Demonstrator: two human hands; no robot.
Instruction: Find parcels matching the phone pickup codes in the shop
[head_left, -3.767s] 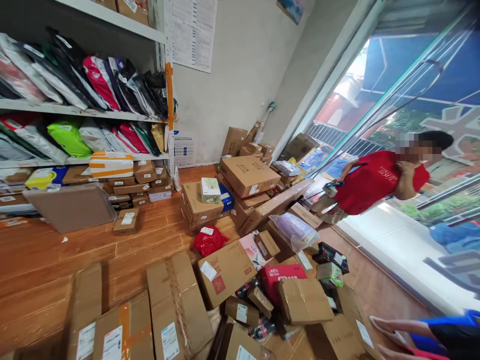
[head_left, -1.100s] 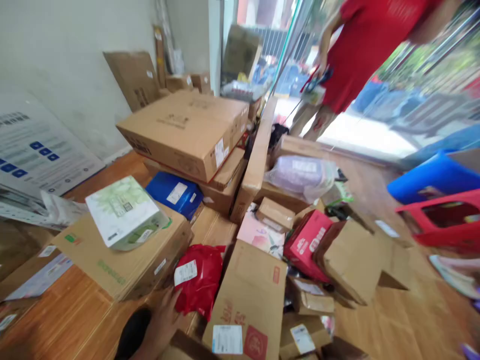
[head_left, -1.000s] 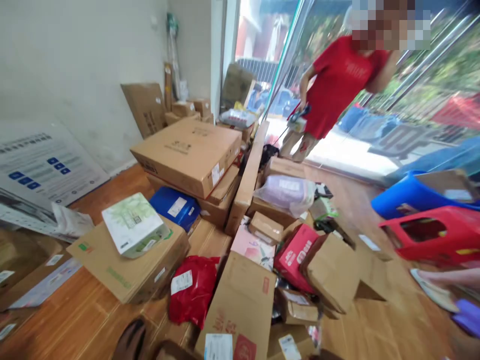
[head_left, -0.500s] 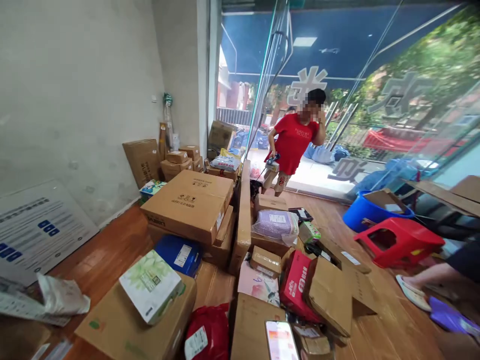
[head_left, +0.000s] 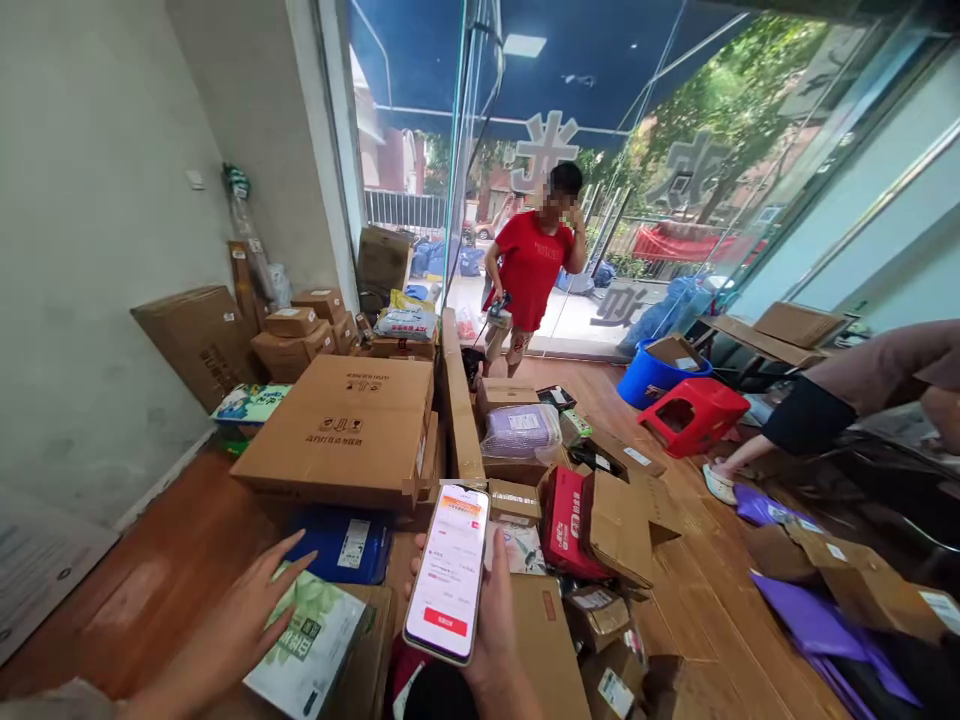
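Observation:
My right hand (head_left: 499,610) is wrapped round a phone (head_left: 450,572), its lit screen facing up, at the bottom middle. Fingers spread, my left hand (head_left: 240,615) hovers over or rests against the edge of a white and green box (head_left: 307,640); contact is unclear. That box lies on a larger brown carton (head_left: 367,650). Just beyond it is a blue package (head_left: 337,545) with a white label. A big flat brown carton (head_left: 352,420) lies farther back on the left.
Parcels and a red box (head_left: 566,515) crowd the floor right of a low partition (head_left: 461,400). A person in red (head_left: 529,265) stands by the glass. A red stool (head_left: 694,415), blue tub (head_left: 656,375) and another bending person (head_left: 877,380) are at right.
The view has turned right. My left hand has come into view by the white and green box. The phone is higher, with my right hand now visible round it. The bending person shows more.

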